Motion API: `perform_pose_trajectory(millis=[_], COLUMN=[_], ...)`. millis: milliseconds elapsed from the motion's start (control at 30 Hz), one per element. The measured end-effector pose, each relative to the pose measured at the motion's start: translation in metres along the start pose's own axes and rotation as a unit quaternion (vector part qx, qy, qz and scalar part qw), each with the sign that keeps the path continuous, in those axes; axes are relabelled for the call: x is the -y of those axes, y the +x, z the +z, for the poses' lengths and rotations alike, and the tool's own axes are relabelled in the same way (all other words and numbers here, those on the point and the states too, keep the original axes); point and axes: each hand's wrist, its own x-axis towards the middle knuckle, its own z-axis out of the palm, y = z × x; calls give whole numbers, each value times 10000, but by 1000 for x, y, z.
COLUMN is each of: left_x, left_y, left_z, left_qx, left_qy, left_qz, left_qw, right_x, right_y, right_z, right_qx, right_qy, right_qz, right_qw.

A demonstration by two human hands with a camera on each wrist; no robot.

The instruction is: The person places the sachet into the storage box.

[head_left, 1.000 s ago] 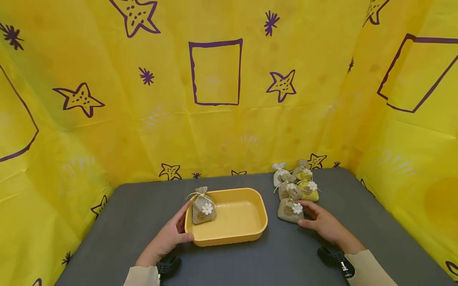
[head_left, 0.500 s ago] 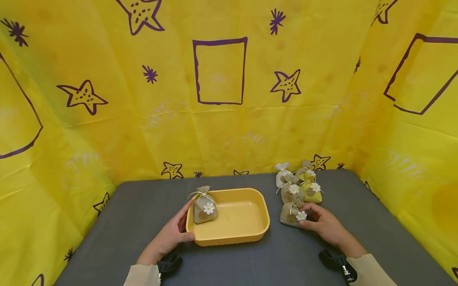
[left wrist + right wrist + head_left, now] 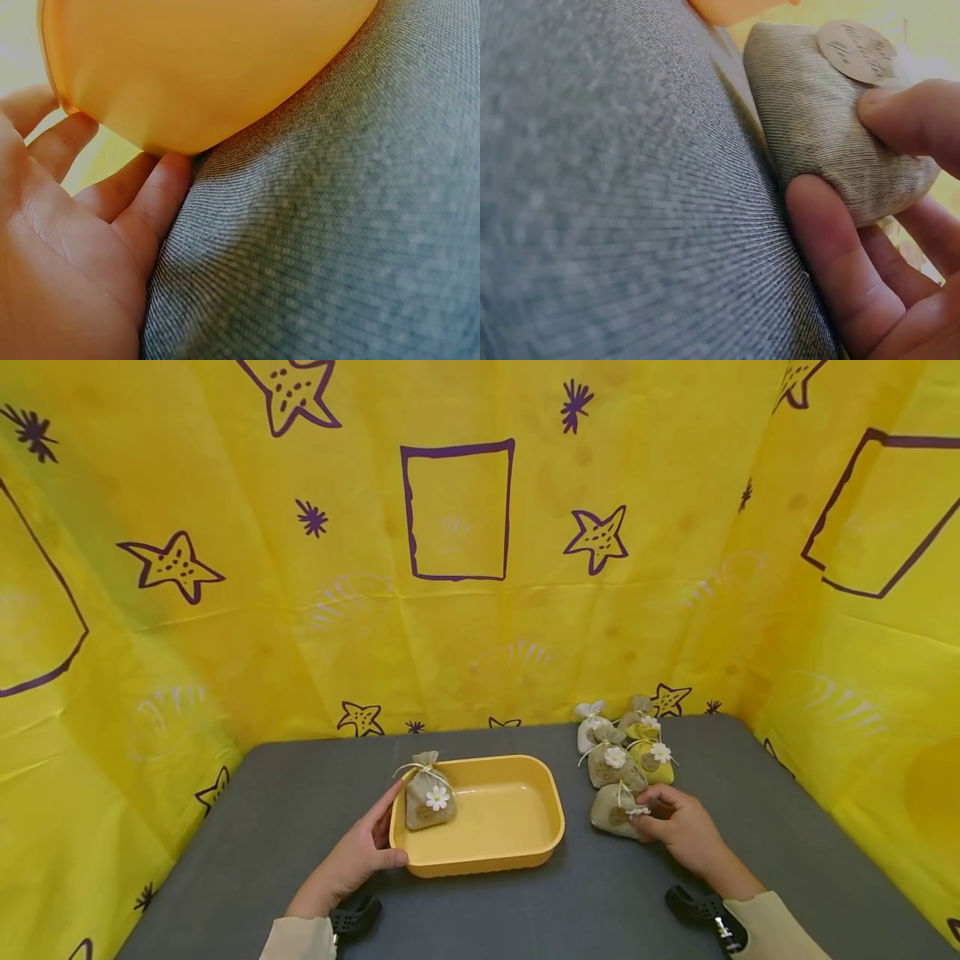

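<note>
In the head view my left hand (image 3: 365, 853) holds the left end of a yellow plastic tray (image 3: 480, 865), thumb near its front corner. In the left wrist view, fingertips touch the wall of the tray (image 3: 210, 67). One grey-beige drawstring sachet (image 3: 426, 806) with a white daisy leans inside against the tray's left wall. To the right, my right hand (image 3: 686, 835) pinches another beige sachet (image 3: 611, 810), thumb on its front. The right wrist view shows that sachet (image 3: 810, 112) close up, its round paper tag facing out, tilted against the grey cloth.
Behind the pinched sachet stand several more: a white one (image 3: 588, 733), a yellow one (image 3: 660, 768) and a beige one (image 3: 602, 767) among them. Grey fabric covers the table (image 3: 525, 918). A yellow printed cloth (image 3: 457, 635) rises along the back and sides.
The beige sachet under my right hand has turned and shifted slightly right and toward me, away from the group. My left hand and the tray stay nearly still.
</note>
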Motion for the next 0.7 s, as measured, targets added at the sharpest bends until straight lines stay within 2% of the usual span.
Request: perform_pose_trajectory(millis=[133, 267, 333, 533, 700], left_x=[0, 1, 2, 1, -1], left_y=[0, -2, -3, -2, 0], left_z=[-1, 0, 1, 2, 2], left_qx=[-46, -116, -124, -80, -158], left_qy=[64, 190, 180, 100, 146], left_qz=[-32, -67, -76, -74, -126], left_qw=[10000, 9997, 9997, 9999, 9997], right_x=[5, 18, 26, 59, 89], right_y=[0, 3, 4, 14, 32], right_z=[-3, -10, -12, -7, 9], right_qx=[-182, -368, -376, -257, 66], right_qy=[608, 1396, 1543, 1028, 751], right_qz=[-43, -132, -128, 117, 182], right_qw=[9980, 9894, 9872, 9943, 9970])
